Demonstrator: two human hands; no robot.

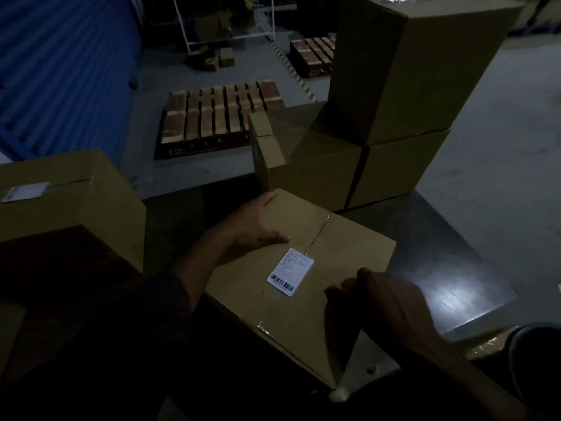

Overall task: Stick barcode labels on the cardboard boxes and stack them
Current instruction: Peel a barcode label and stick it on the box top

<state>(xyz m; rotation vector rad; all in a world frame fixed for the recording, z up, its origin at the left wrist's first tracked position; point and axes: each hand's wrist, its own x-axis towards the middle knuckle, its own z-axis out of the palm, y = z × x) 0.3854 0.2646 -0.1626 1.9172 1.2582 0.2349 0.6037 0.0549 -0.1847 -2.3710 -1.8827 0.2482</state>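
Note:
A sealed cardboard box (343,256) lies in front of me, turned corner-on, with a white barcode label (290,272) stuck near the middle of its top. My left hand (258,223) lies on the box's far left corner, thumb on the top and fingers curled over the edge. My right hand (385,302) rests on the near right edge with its fingers bent over that edge. Another box (76,208) with a white label (25,191) on top stands to the left. A stack of boxes (403,86) rises behind.
Two wooden pallets (218,113) (312,54) lie on the grey floor beyond. A blue corrugated wall (60,71) runs along the left. A white rack (230,22) with small cartons stands at the back. The scene is very dark.

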